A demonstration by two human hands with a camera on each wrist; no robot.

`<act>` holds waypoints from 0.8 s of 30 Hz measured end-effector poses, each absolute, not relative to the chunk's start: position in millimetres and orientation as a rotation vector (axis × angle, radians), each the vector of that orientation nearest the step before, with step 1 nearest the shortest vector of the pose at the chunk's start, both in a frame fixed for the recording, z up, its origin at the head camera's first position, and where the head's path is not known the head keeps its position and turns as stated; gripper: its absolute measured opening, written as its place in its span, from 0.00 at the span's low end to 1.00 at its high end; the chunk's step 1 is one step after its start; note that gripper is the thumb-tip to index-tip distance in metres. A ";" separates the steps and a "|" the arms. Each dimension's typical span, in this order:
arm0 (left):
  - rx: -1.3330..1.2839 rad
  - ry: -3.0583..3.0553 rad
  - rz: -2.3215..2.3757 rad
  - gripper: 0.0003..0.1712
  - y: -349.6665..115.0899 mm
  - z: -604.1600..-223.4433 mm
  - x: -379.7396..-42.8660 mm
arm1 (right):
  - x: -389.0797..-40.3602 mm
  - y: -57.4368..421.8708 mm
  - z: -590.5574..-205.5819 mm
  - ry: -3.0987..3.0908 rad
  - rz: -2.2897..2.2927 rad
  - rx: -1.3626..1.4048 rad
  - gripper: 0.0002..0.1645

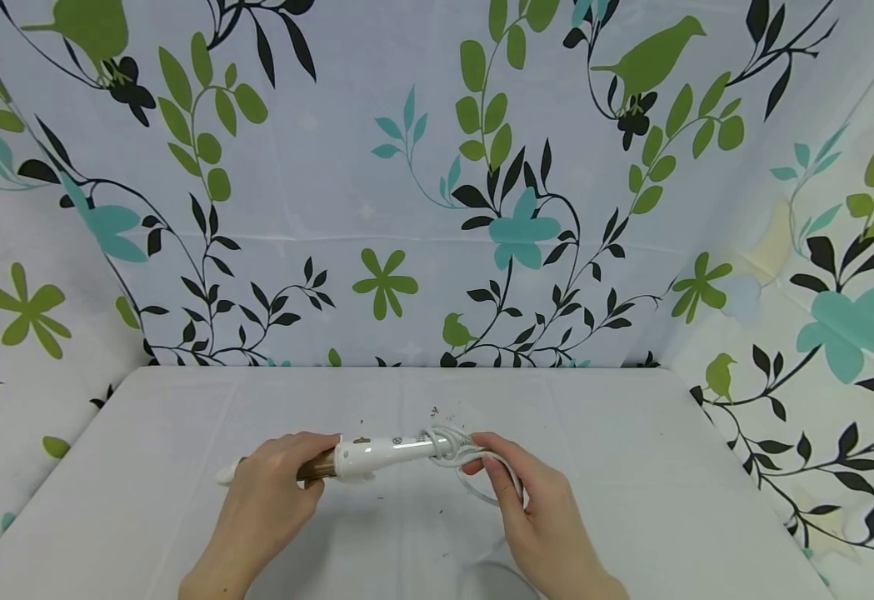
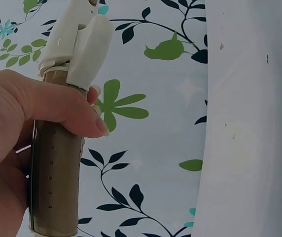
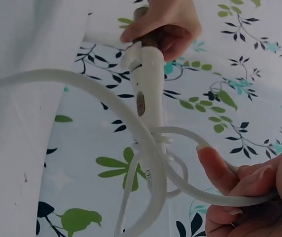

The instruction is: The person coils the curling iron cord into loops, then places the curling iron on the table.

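Observation:
A white curling iron (image 1: 377, 454) with a brown-gold barrel (image 2: 57, 168) is held roughly level above the white table. My left hand (image 1: 275, 479) grips it round the barrel, close to the white clamp lever (image 2: 91, 49). The tip pokes out past the left side of that hand. White power cord (image 1: 447, 446) is looped around the end of the handle. In the right wrist view, my right hand (image 3: 249, 192) pinches a length of this cord between thumb and fingers. One larger loop of cord hangs close to the right wrist camera. Where the cord's plug is, I cannot tell.
The white table top (image 1: 601, 433) has a few small dark specks on it beyond the iron. Behind and at both sides hang cloth walls (image 1: 377, 192) printed with leaves, birds and flowers. More cord (image 1: 504, 571) trails down toward the table's near edge.

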State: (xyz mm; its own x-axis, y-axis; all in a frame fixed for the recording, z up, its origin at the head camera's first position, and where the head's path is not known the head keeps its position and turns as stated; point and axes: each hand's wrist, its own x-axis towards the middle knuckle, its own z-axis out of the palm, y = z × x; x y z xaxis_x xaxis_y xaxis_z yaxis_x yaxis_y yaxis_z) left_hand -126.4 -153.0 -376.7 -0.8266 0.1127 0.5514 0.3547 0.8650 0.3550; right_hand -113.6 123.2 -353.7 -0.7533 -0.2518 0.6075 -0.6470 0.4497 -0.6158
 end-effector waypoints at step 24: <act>-0.498 -2.467 -0.616 0.33 -145.9 -379.8 -126.9 | -144.0 135.5 -357.9 -1.809 0.825 0.793 0.11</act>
State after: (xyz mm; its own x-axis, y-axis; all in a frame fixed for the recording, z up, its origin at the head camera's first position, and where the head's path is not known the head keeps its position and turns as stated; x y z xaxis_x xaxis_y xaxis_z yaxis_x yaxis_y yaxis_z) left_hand -126.9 -145.9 -379.8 -0.7837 0.2149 0.5828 0.4637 0.8267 0.3187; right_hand -144.0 135.5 -357.9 -0.3284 -0.1577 0.9313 -0.8063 0.5603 -0.1895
